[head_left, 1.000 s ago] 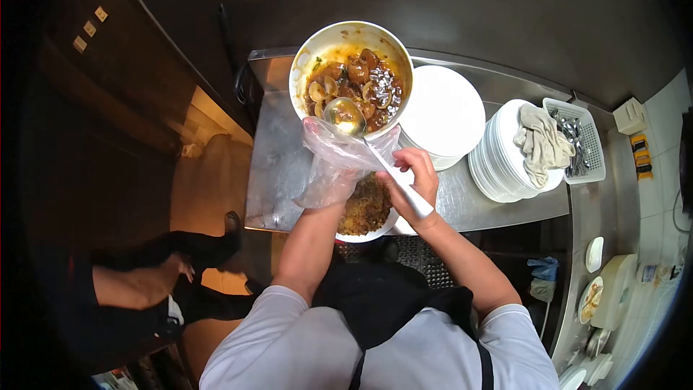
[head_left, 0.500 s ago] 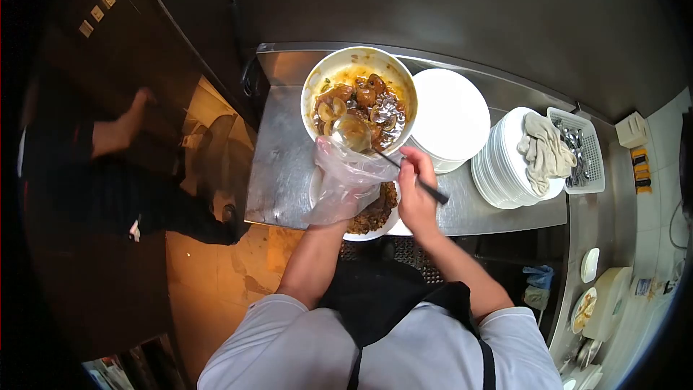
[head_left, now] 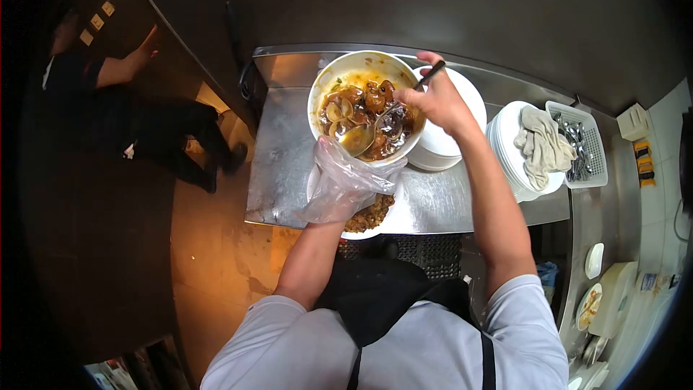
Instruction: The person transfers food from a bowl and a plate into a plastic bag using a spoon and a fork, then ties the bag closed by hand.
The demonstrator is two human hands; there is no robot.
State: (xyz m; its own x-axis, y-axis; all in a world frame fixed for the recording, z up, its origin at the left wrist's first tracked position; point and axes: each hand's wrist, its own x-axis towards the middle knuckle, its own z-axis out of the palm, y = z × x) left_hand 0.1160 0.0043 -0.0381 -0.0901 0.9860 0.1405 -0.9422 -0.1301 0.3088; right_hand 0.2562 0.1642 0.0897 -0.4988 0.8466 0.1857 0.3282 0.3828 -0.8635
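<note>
A white bowl (head_left: 393,71) holds glossy brown sauce with dark pieces and sliced rounds (head_left: 339,110). My left hand (head_left: 348,182), in a clear plastic glove, is closed on the bowl's near side; its fingers are partly hidden under the crinkled glove. In my right hand (head_left: 444,105) is the black handle of a metal ladle (head_left: 356,141), gripped over the bowl's right side. The ladle's head rests in the sauce. Below the bowl, partly covered by my gloved hand, lies a white plate (head_left: 312,186) with browned, crumbly food (head_left: 372,217).
Stacked white plates (head_left: 465,94) stand right of the bowl. Beyond is another stack (head_left: 505,152) topped with cloth gloves (head_left: 543,146), beside a white basket (head_left: 595,162) of cutlery. The steel counter (head_left: 278,166) ends near me. A person (head_left: 144,108) in dark clothes is at left.
My right hand has swung up and over to the bowl's far right side, turning the ladle's handle away from me. The bowl has shifted slightly right. The person at left has moved farther up the view.
</note>
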